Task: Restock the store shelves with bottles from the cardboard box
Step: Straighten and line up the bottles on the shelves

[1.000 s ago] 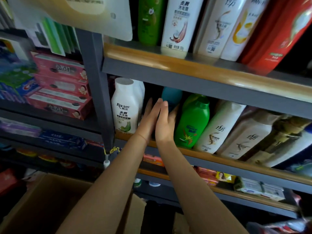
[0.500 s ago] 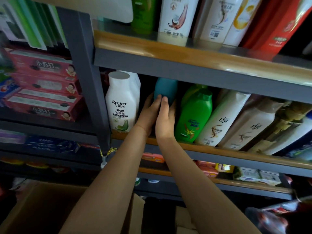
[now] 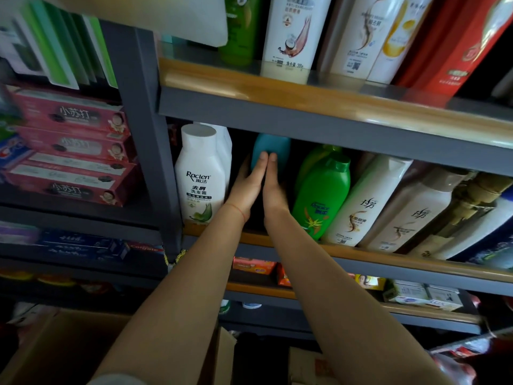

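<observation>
1. Since half a second ago both hands have pushed deeper into the shelf gap, and the teal bottle now stands further back, its top under the upper shelf's edge.
2. The left hand and right hand lie side by side, fingers straight, fingertips pressing the bottle's front; neither hand curls round it, so this is a push, not a hold.
3. The bottle stands between the white bottle on the left and the green bottle on the right, in the middle shelf.
4. Risk: with only flat fingertips on it, an off-centre push could tip the bottle backward or sideways in the dark gap.
5. Risk: the right wrist is just beside the green bottle, which leans; pulling out carelessly could knock it off.
6. The cardboard box sits below, left.
</observation>
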A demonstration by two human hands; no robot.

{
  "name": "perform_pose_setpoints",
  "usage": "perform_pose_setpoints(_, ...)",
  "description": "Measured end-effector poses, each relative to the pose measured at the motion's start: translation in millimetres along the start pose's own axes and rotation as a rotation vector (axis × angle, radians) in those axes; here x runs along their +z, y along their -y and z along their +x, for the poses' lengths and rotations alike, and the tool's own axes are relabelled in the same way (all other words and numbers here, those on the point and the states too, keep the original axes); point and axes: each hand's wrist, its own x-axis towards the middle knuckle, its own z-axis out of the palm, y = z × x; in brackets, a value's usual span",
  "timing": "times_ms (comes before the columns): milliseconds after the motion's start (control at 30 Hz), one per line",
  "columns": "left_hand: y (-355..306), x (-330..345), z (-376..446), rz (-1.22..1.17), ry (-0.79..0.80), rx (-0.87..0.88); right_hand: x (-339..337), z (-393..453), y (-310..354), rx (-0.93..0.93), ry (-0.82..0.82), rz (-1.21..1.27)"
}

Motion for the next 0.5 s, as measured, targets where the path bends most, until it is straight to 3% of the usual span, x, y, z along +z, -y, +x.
perform_pose_setpoints(267,1,6,10,-0.061,-0.041,-0.013,2,9,0,0.020,0.068,0.116)
perform_pose_setpoints(500,1,13,-5,-0.117,-0.175,-0.020,0,-5,-4,0.101,-0.018,-0.265)
